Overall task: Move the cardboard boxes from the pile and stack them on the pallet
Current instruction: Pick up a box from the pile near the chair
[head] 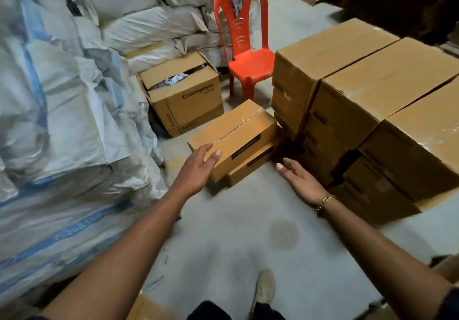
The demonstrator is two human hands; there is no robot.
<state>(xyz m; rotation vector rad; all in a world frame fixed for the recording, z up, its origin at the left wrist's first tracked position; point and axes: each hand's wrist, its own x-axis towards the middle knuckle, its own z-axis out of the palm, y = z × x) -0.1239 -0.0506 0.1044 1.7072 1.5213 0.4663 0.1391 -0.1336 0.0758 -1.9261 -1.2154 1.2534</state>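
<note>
The left grip (198,167) lies with straight fingers against the near end of the top cardboard box (238,131), clasping nothing. That box sits on a second box (248,168) on the floor (236,220), just beside the tall stack of boxes (360,91). The right grip (301,180) hangs released and empty by that stack, with a red chair (248,64) and white sacks (62,96) behind.

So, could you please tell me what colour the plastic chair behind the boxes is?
The plastic chair is bright orange-red, seen best in the head view.
</note>
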